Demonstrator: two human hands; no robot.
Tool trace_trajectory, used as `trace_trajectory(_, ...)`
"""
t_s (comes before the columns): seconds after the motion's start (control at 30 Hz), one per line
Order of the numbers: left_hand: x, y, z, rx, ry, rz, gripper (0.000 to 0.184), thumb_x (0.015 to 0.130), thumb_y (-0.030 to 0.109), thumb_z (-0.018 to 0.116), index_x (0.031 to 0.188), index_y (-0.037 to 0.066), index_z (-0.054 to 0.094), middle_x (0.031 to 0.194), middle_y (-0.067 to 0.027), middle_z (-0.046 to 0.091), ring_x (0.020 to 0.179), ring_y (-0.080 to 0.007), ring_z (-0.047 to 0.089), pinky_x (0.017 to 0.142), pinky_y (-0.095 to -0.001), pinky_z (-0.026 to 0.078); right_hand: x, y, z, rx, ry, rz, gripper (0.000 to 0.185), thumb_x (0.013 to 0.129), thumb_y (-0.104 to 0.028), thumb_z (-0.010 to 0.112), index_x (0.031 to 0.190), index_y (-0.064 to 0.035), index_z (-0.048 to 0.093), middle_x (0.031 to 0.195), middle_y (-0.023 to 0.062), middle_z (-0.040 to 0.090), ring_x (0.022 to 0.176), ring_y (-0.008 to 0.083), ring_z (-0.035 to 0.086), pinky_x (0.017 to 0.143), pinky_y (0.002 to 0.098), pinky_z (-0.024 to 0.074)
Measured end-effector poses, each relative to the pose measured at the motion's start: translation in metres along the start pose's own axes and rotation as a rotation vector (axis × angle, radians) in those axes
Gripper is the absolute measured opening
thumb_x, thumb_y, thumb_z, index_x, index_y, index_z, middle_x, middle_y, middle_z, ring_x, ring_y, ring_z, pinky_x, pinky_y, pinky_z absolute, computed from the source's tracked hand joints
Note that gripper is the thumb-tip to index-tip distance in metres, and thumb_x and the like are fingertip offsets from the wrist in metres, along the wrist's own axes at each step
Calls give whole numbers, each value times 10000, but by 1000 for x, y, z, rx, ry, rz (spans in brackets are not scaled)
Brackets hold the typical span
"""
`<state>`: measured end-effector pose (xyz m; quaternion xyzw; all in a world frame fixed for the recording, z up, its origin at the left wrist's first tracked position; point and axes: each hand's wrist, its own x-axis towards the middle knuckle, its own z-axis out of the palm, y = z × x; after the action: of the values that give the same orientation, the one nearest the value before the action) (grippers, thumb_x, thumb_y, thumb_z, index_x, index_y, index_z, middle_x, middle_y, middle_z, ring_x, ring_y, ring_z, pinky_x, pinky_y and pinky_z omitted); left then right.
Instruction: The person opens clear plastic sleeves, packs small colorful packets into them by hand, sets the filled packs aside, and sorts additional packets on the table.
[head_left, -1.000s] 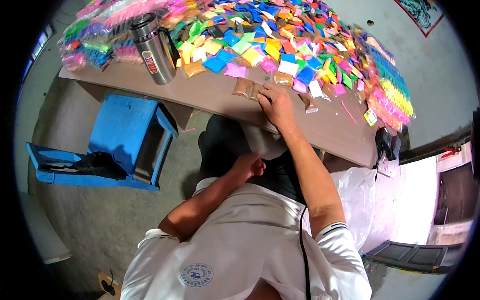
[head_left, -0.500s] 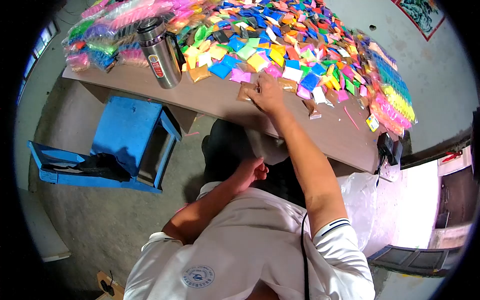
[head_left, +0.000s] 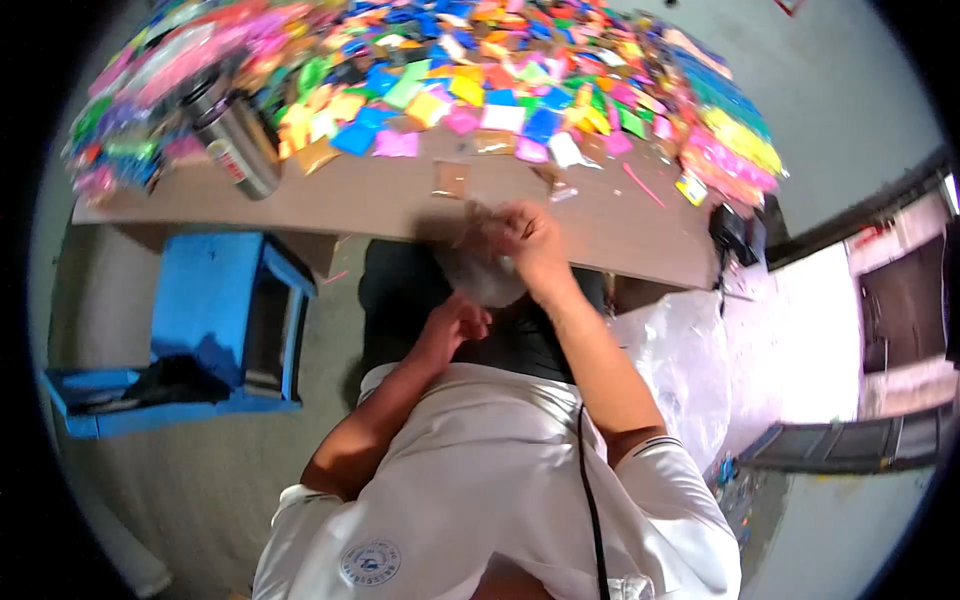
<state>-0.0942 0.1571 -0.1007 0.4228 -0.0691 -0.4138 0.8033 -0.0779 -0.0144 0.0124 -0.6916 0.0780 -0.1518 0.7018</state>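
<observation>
Near the table's front edge, my right hand [head_left: 535, 250] is closed on a small brown packet [head_left: 478, 222], which is smeared by motion. Over my lap is my left hand [head_left: 457, 325], its fingers loosely bent and a little apart, with nothing visible in them. Another brown packet [head_left: 450, 180] lies flat on the table [head_left: 350, 200], beyond my hands. A brown packet with a clear end [head_left: 555, 182] lies to its right, in front of the heap of coloured packets [head_left: 500, 117].
A steel flask [head_left: 235, 145] stands at the left of the table. Bundles of bagged packets [head_left: 735, 140] lie at the right, near a black device [head_left: 735, 232]. A blue chair [head_left: 205, 300] is at the left, and a clear plastic bag [head_left: 680, 360] hangs at the right.
My right hand has drawn back from the tabletop toward my lap with a brown packet, leaving another brown packet behind. My left hand stays low over my lap. The camera view has shifted.
</observation>
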Motion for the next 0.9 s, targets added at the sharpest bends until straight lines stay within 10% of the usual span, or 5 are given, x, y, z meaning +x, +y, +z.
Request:
trace_trajectory(0.83, 60, 23, 86, 328, -216, 106, 481, 984, 475, 516, 1151, 29, 583, 894, -23, 641, 816, -113, 599, 729, -275, 494, -47, -18, -94, -145, 84, 153, 203, 912, -170, 642, 916, 28, 602, 695, 56, 634, 582, 120, 592, 546, 263, 478)
trace_trajectory(0.9, 61, 24, 89, 306, -125, 88, 460, 962, 501, 543, 1043, 53, 612, 873, -60, 659, 758, -140, 621, 697, -290, 511, -25, -17, -124, -676, 293, -65, 292, 943, -245, 564, 963, 42, 612, 799, 237, 642, 682, 352, 628, 674, 427, 495)
